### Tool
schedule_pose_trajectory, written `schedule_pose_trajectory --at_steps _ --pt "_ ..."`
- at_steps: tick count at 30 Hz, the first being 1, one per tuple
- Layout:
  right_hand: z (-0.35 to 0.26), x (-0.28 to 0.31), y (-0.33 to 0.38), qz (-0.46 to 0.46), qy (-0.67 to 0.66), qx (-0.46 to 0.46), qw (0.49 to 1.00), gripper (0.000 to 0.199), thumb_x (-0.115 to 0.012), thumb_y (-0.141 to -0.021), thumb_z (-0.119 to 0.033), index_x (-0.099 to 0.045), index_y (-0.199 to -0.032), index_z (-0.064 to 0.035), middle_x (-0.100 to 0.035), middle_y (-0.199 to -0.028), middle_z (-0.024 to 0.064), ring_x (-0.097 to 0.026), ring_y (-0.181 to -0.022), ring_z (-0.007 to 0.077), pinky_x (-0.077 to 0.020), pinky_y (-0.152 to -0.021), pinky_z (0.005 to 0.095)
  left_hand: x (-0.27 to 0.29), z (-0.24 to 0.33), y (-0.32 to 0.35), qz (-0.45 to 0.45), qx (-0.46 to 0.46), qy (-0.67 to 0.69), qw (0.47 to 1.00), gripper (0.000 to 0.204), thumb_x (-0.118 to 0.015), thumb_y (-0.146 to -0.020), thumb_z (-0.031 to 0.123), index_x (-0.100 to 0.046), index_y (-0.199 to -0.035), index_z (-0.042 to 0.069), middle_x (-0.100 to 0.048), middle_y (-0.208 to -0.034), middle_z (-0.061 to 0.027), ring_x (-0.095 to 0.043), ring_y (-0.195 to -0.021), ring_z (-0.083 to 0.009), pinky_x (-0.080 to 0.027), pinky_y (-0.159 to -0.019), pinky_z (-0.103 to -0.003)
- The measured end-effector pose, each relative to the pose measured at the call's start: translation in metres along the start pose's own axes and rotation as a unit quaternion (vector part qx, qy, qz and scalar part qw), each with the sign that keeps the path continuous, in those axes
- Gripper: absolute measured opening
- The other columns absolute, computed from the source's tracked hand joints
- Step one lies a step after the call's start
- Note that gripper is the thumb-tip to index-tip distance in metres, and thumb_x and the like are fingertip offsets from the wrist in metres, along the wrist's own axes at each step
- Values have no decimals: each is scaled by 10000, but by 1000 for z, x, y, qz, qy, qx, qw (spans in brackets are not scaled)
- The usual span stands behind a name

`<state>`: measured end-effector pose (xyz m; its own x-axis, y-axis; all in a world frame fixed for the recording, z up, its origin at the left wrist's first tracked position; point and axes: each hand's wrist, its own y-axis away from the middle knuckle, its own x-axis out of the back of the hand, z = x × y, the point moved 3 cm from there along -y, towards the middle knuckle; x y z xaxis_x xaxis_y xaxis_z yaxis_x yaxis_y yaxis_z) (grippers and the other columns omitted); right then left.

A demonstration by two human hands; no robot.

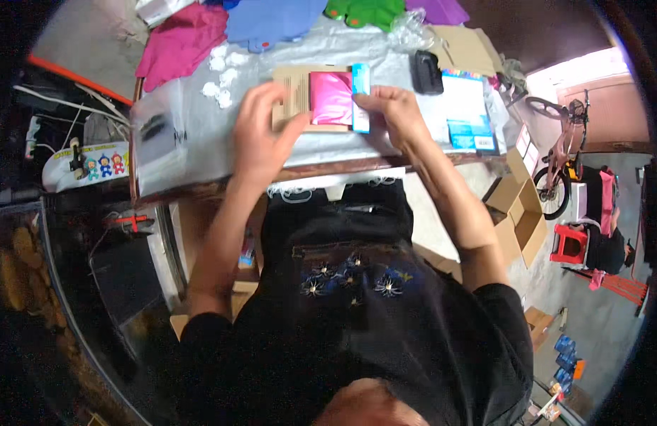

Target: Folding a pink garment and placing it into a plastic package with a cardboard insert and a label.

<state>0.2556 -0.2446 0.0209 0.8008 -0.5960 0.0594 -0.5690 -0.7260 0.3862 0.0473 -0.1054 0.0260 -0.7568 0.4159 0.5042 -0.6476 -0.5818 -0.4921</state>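
Note:
A shiny pink packet (332, 99) lies on a flat piece of brown cardboard (293, 98) on the table. Along the packet's right side runs a narrow blue-and-white card strip (360, 119). My right hand (398, 117) pinches this strip between thumb and fingers. At the cardboard's left edge is my left hand (261, 131), its fingers curved and thumb spread apart, the thumb tip close to the packet's lower left corner. The left hand is slightly blurred and holds nothing that I can see.
Small white crumpled pieces (222, 78) lie left on the grey-covered table (201, 138). Folded pink cloth (183, 42), blue cloth (272, 21) and green cloth (364, 13) line the far side. A black case (428, 72) and a blue-white printed sheet (469, 113) lie right. An open carton (516, 213) stands below.

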Motion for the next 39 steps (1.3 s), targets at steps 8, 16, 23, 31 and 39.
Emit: schedule_pose_trajectory --at_steps 8,16,23,31,39 --pt "-13 -18 43 -34 -260 56 963 72 -725 -933 -144 -718 -961 -78 -712 -896 -14 -648 -807 89 -514 -758 271 -40 40 47 45 213 392 894 209 -705 -979 149 -635 -1113 6 -607 -868 33 -459 -717 -37 -408 -642 -237" --pt "9 -18 45 -107 -372 61 920 202 -713 -946 -133 -691 -1133 -60 -720 -999 -5 -631 -913 85 -483 -867 278 -75 46 31 73 164 446 877 209 -639 -1025 166 -669 -1138 -7 -670 -988 20 -543 -812 -43 -438 -712 -223" --pt "-2 -31 58 22 -335 171 926 241 -728 -917 -30 -671 -1150 -22 -714 -967 19 -632 -867 85 -489 -831 247 -76 56 33 86 188 585 785 190 -624 -1033 147 -697 -1125 -3 -664 -985 21 -535 -847 -32 -428 -720 -221" --pt "-18 -29 62 20 -261 261 929 265 -709 -937 -24 -647 -1194 -1 -718 -992 45 -637 -882 91 -493 -862 243 -60 65 21 59 173 605 775 332 -599 -1011 47 -577 -1341 13 -634 -1287 -77 -575 -1165 -122 -428 -1035 -309" --pt "-31 -11 57 -76 -209 252 942 325 -679 -978 -87 -613 -1274 32 -727 -1057 60 -651 -970 112 -490 -939 280 -33 61 18 29 153 616 772 403 -576 -1004 -8 -535 -1403 31 -613 -1351 -76 -560 -1242 -165 -371 -1132 -378"
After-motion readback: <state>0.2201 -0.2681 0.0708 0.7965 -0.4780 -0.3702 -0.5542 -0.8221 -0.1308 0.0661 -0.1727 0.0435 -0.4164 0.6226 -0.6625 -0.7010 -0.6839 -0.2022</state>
